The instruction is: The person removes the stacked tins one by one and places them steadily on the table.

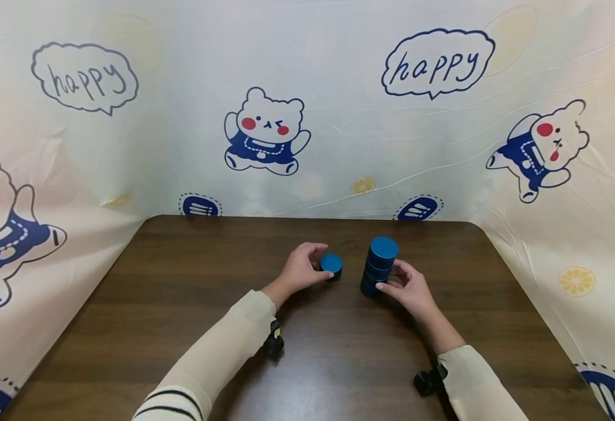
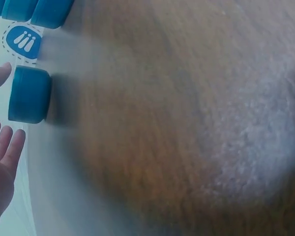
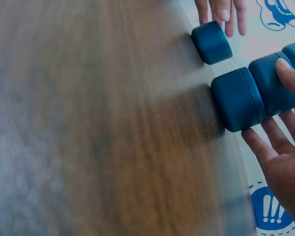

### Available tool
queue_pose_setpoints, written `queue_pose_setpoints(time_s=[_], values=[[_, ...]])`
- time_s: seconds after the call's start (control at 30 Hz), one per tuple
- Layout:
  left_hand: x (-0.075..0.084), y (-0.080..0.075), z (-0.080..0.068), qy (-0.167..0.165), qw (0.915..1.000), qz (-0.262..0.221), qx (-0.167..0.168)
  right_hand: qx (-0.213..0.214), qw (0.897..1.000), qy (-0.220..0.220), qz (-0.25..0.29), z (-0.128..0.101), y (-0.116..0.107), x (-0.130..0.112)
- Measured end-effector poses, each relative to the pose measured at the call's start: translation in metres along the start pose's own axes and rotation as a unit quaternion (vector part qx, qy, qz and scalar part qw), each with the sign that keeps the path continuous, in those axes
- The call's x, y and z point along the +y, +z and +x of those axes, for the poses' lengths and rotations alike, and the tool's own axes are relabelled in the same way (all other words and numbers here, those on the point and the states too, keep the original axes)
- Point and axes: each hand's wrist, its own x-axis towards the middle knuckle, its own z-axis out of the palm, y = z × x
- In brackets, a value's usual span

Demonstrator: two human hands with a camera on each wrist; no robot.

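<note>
A short round blue tin (image 1: 331,263) sits alone on the table. My left hand (image 1: 307,266) reaches around it, thumb on the near side and fingers on the far side. In the left wrist view, gaps show between that tin (image 2: 29,94) and the spread fingers (image 2: 14,150). To the right stands an upright stack of three similar blue tins (image 1: 379,266). My right hand (image 1: 407,286) holds the stack low down from its right. In the right wrist view, the thumb (image 3: 291,78) lies on the middle tin, with fingertips against the opposite side.
The brown wooden table (image 1: 207,257) carries the tins. A cloth backdrop (image 1: 339,146) with cartoon bears stands along its back and sides. A small black device (image 1: 274,339) is strapped at the left wrist, another black device (image 1: 425,383) at the right.
</note>
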Motion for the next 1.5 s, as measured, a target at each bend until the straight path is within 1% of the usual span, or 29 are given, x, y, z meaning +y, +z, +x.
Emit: queue_pose_setpoints(time_s=[0.13,0.23,0.5,0.73,0.9,1.07,1.27,1.5], values=[[0.003,-0.002,0.001,0.003,1.0,0.002,0.007,-0.001,1.0,-0.006,0.003,-0.001,0.0,0.0],[0.007,-0.004,0.002,0.004,1.0,0.001,0.006,-0.001,1.0,-0.008,0.002,-0.001,0.001,-0.001],[0.022,-0.009,0.006,0.035,0.9994,0.001,-0.003,0.002,1.0,-0.005,0.001,-0.001,0.001,-0.003],[0.035,-0.011,0.007,0.035,0.9992,0.003,-0.016,0.003,1.0,-0.011,0.004,-0.002,0.0,-0.002],[0.04,-0.011,0.011,0.037,0.999,0.007,-0.023,0.004,1.0,-0.013,0.003,-0.001,0.0,0.0],[0.047,-0.013,0.014,0.046,0.9987,-0.001,-0.023,0.004,1.0,-0.01,0.004,-0.001,0.001,-0.002],[0.057,-0.015,0.016,0.062,0.9978,0.009,-0.023,0.006,1.0,-0.009,-0.006,0.0,0.002,-0.002],[0.065,-0.016,0.019,0.076,0.9961,0.017,-0.041,0.007,1.0,-0.003,-0.01,0.0,0.002,-0.001]])
